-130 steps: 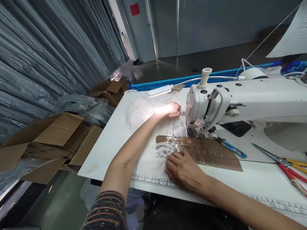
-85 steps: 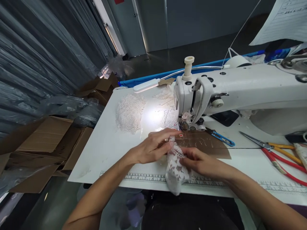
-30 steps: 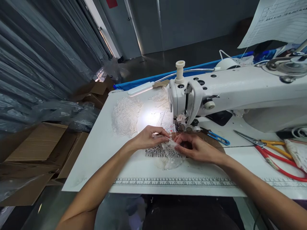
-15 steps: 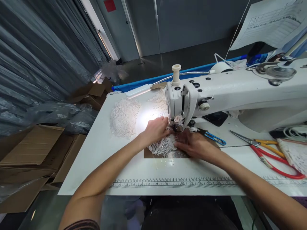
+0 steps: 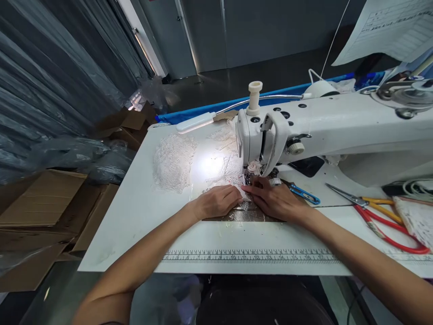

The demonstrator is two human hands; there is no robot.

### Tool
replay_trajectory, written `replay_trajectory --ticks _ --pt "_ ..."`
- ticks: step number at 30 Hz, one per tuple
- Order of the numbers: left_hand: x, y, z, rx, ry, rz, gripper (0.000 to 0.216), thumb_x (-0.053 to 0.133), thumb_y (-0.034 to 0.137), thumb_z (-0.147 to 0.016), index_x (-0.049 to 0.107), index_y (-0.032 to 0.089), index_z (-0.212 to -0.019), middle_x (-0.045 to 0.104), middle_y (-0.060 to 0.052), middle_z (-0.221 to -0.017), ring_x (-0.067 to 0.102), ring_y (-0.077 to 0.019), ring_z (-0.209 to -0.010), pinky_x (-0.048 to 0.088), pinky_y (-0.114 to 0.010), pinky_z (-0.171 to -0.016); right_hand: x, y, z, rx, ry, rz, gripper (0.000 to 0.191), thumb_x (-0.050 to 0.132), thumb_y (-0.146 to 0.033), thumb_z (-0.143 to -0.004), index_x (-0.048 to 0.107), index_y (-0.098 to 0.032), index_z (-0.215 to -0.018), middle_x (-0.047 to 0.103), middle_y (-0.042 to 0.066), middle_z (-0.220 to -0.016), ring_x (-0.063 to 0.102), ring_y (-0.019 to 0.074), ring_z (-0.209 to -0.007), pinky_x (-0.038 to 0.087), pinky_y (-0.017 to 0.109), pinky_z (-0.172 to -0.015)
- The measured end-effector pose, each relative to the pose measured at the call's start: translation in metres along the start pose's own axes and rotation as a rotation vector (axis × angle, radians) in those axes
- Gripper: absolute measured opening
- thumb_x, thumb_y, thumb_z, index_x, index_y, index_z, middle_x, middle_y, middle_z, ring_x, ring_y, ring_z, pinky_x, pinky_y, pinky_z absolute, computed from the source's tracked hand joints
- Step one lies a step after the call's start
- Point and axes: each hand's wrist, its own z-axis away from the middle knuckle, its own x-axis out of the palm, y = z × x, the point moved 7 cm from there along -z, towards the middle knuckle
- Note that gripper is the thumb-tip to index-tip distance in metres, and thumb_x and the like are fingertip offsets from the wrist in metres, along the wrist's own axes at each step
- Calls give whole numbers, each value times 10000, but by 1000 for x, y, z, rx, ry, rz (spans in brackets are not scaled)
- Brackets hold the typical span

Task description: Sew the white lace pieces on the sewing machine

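Observation:
White lace [image 5: 232,168] lies under the head of a white sewing machine [image 5: 324,122], and part of it spreads to the left of the presser foot. My left hand [image 5: 219,200] is closed on a white edge of the lace, just in front of the needle area. Close by on the right, my right hand [image 5: 275,196] has its fingers pressed on the lace at the presser foot. Their fingertips nearly meet. The needle itself is hidden behind the machine parts and my fingers. A brown plate [image 5: 237,216] shows beneath both hands.
A lace heap [image 5: 174,162] sits on the left of the white table [image 5: 142,225]. Blue thread snips [image 5: 304,194] and red-handled scissors [image 5: 389,225] lie to the right. A lit lamp [image 5: 195,123] reaches over the back. Cardboard boxes [image 5: 43,198] stand left of the table.
My left hand has moved down and toward me, from beside the needle to in front of it. My right hand has shifted slightly up to the presser foot. More lace shows left of the needle.

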Motion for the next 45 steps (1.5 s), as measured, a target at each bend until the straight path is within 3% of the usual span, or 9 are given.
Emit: replay_trajectory --ticks 5,9,13,16,24,29,45 --pt "-6 -10 0 -132 108 181 170 395 220 -986 534 151 -918 624 -47 -812 583 -124 -713 500 -251 -640 -5 7 16 -2 66 -377 352 416 -254 -915 653 -239 -1175 643 70 -1015 608 185 -838 482 334 -776" --pt "-8 -5 1 -139 98 154 166 419 225 -973 556 146 -922 642 -56 -839 597 -131 -741 500 -264 -665 -3 -12 24 -172 51 -357 344 482 -190 -846 684 -256 -1117 614 82 -1052 551 230 -1033 439 403 -918" --pt "-6 8 -1 -32 46 8 130 516 231 -921 603 153 -978 674 -78 -959 623 -169 -826 494 -312 -713 4 -21 25 -206 -22 -246 343 511 -223 -845 684 -302 -1130 590 90 -1052 531 256 -1029 429 444 -913" --pt "-6 14 0 31 40 -65 100 528 192 -903 625 170 -910 689 -64 -988 626 -163 -804 481 -318 -703 4 -19 25 -197 -41 -249 342 524 -228 -845 686 -301 -1136 580 94 -1071 528 261 -1031 431 452 -915" --pt "-14 18 2 107 172 -140 82 549 110 -875 625 137 -892 705 -75 -983 639 -153 -785 508 -307 -680 1 -11 28 -231 47 -369 324 502 -189 -866 684 -253 -1126 561 89 -1077 529 215 -1041 474 404 -912" --pt "-13 17 3 111 189 -155 108 534 84 -862 626 132 -829 710 -72 -954 642 -147 -765 524 -302 -666 0 -14 28 -252 85 -354 307 502 -175 -863 695 -228 -1096 563 99 -1071 527 216 -1032 480 407 -900" --pt "-9 22 4 100 220 -202 78 577 132 -852 651 139 -828 731 -30 -929 640 -139 -755 519 -290 -664 3 -13 28 -214 35 -310 300 520 -228 -864 695 -253 -1106 579 98 -1079 546 229 -1020 480 421 -894"
